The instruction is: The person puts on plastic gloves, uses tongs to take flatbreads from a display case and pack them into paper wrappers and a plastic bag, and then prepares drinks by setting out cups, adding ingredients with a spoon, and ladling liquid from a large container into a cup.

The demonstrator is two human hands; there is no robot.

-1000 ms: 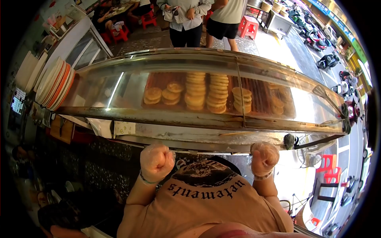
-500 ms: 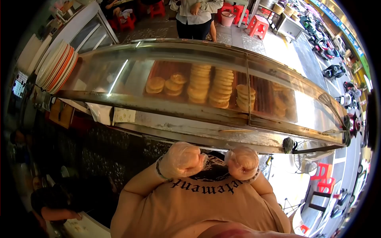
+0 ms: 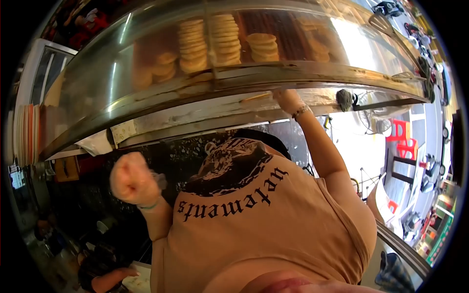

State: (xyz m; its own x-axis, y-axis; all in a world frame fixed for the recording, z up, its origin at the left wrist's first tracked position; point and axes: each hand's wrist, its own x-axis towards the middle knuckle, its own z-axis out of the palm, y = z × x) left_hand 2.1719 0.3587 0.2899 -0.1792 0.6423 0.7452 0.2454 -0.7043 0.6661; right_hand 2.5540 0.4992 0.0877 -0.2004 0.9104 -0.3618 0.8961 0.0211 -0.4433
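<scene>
My left hand (image 3: pixel 131 179), in a clear plastic glove, is raised at the left in a closed fist. It is slightly blurred, and I see nothing held in it. My right hand (image 3: pixel 289 101), also gloved, reaches forward to the lower edge of the glass display case (image 3: pixel 161 95). Its fingertips pass under the frame and are hidden. Just left of that hand, a thin wooden stick (image 3: pixel 255 97) lies on the ledge. Behind the glass, round flat breads stand in stacks (image 3: pixel 225 41), with a shorter stack (image 3: pixel 264 48) to their right.
A slotted metal spatula (image 3: pixel 382 23) rests at the case's right end, above a dark scouring pad (image 3: pixel 344 99). Stacked plates (image 3: pixel 27 134) stand at the far left. Another person's arm (image 3: pixel 115 278) shows at lower left. Red stools (image 3: pixel 399 131) are on the right.
My two fists have parted from in front of my chest. The left has moved out to the left and down; the right has reached forward to the case. My view has shifted too.
</scene>
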